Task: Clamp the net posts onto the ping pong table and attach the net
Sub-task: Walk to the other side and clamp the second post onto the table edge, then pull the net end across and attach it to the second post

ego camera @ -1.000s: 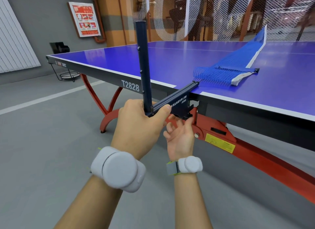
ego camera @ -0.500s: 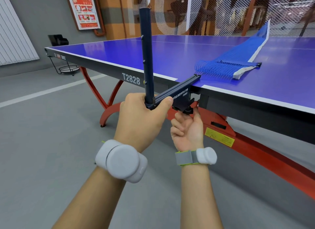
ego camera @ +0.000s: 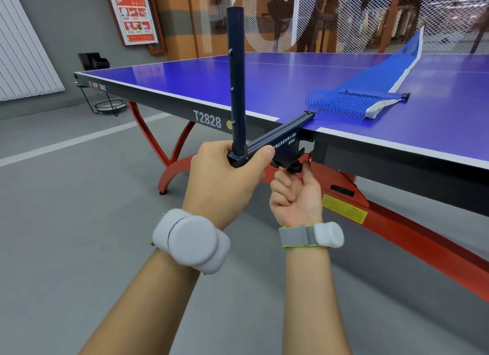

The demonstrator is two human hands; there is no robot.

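Nearest are two bare forearms, each with a grey and white band on the wrist. The left hand (ego camera: 227, 180) is curled round the foot of the dark blue metal net post (ego camera: 236, 82), with the thumb pressed along the post's flat clamp arm (ego camera: 280, 138). The post stands upright just outside the near long edge of the blue ping pong desk (ego camera: 344, 143), and its clamp arm lies over that edge, with its far end on the top. The right hand (ego camera: 296, 196) is under the edge, palm up; its thumb and first fingers pinch the black round clamp knob (ego camera: 293, 168) below the clamp, the other fingers curled in. Just behind the clamp arm, the blue mesh net with white tape (ego camera: 352, 102) lies loose and bunched on the desk top and runs away toward the far long edge. Under the desk are red curved legs (ego camera: 174, 169), on a grey floor (ego camera: 66, 222)
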